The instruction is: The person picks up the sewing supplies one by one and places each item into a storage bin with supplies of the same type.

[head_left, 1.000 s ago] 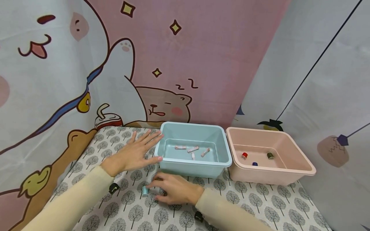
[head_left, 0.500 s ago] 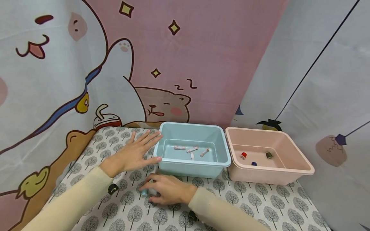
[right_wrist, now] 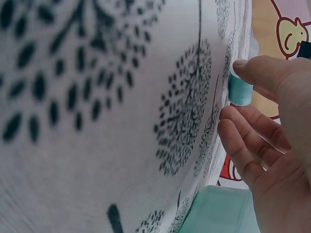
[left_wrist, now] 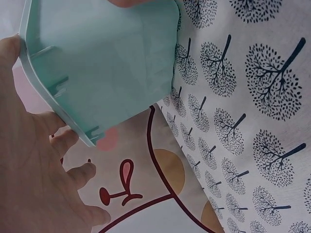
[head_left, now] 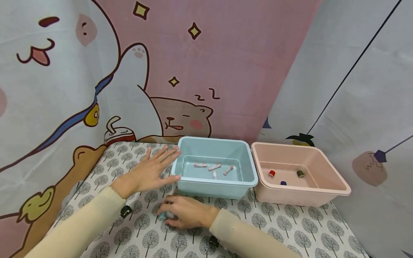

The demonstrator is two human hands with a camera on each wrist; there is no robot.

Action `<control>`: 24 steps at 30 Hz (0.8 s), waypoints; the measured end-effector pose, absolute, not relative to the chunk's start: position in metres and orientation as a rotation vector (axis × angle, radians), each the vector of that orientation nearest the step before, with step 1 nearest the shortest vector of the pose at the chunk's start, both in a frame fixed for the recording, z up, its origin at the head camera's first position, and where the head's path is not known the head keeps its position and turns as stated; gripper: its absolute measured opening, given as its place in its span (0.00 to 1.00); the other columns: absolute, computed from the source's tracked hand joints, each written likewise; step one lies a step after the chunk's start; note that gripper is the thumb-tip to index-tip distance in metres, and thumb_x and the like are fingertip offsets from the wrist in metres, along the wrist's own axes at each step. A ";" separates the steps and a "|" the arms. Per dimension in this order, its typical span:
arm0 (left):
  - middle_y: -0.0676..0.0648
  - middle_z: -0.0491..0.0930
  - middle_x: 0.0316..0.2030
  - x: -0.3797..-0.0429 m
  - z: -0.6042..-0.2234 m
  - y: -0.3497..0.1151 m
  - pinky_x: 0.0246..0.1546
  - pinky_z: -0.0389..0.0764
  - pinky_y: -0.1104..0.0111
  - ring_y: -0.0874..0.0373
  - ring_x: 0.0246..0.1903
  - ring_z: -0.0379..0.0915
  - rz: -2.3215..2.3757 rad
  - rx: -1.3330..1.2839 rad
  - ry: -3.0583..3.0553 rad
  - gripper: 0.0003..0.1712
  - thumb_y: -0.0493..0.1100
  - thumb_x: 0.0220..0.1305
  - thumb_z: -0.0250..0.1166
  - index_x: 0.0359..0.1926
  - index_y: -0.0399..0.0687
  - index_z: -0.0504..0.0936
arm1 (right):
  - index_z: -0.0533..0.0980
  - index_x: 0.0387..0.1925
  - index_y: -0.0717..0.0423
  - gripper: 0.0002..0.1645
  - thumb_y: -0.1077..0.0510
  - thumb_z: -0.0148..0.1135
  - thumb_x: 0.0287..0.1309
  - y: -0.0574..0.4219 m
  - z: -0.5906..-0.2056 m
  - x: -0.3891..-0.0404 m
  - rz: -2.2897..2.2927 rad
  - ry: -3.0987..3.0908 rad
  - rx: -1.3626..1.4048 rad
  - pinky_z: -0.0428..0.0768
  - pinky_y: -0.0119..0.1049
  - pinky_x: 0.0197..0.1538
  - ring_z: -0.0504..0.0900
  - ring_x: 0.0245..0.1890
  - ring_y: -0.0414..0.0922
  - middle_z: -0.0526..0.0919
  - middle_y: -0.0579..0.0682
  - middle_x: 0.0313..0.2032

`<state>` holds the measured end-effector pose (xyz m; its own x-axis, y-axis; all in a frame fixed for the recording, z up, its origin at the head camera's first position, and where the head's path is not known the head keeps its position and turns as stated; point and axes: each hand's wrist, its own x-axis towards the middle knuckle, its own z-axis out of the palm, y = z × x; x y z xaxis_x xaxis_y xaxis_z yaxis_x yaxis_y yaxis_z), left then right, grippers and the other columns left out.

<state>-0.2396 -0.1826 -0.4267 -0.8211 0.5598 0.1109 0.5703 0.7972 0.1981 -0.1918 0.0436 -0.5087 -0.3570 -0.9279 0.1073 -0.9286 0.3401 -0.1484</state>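
Observation:
On the tree-print cloth lies a small light-blue spool of thread [head_left: 162, 216], partly covered by my right hand [head_left: 190, 213]. That hand pinches it: in the right wrist view the thumb lies over one end of the turquoise spool [right_wrist: 241, 91], with the index finger behind it and the other fingers slightly bent below. My left hand [head_left: 145, 176] has its fingers spread at the left rim of the light-blue bin [head_left: 213, 182], the thumb by its front corner. The left wrist view shows those fingertips right along the bin's rim [left_wrist: 46, 99].
Several small pale-pink hair clips [head_left: 214, 167] lie in the blue bin. Close to its right stands a peach bin [head_left: 303, 193] with a red spool [head_left: 271, 174], a green spool [head_left: 300, 173] and a blue spool [head_left: 283, 183]. A cartoon-printed curtain [head_left: 226, 71] hangs behind.
My right hand has moved a little left and its thumb and finger have come round the light-blue spool, which now sits slightly tilted. My left hand stays at the bin's rim.

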 end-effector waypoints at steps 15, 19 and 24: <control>0.56 0.44 0.97 -0.239 -0.427 -0.183 0.91 0.29 0.22 0.38 0.96 0.41 -0.341 -0.919 -2.938 0.56 0.82 0.83 0.55 0.98 0.73 0.45 | 0.88 0.65 0.45 0.18 0.53 0.78 0.79 0.043 -0.508 -0.192 0.379 -2.590 1.781 0.76 0.06 0.51 0.87 0.44 0.27 0.90 0.43 0.57; 0.56 0.44 0.97 -0.239 -0.426 -0.182 0.91 0.30 0.22 0.38 0.96 0.41 -0.343 -0.921 -2.936 0.55 0.82 0.83 0.55 0.97 0.73 0.45 | 0.89 0.63 0.44 0.16 0.52 0.79 0.79 0.044 -0.509 -0.192 0.365 -2.577 1.764 0.76 0.06 0.51 0.88 0.46 0.27 0.90 0.44 0.57; 0.56 0.44 0.97 -0.239 -0.425 -0.181 0.91 0.30 0.22 0.38 0.96 0.41 -0.349 -0.926 -2.934 0.55 0.81 0.83 0.55 0.98 0.72 0.46 | 0.89 0.61 0.45 0.16 0.52 0.79 0.78 0.044 -0.509 -0.192 0.379 -2.580 1.761 0.77 0.06 0.54 0.88 0.48 0.27 0.90 0.43 0.59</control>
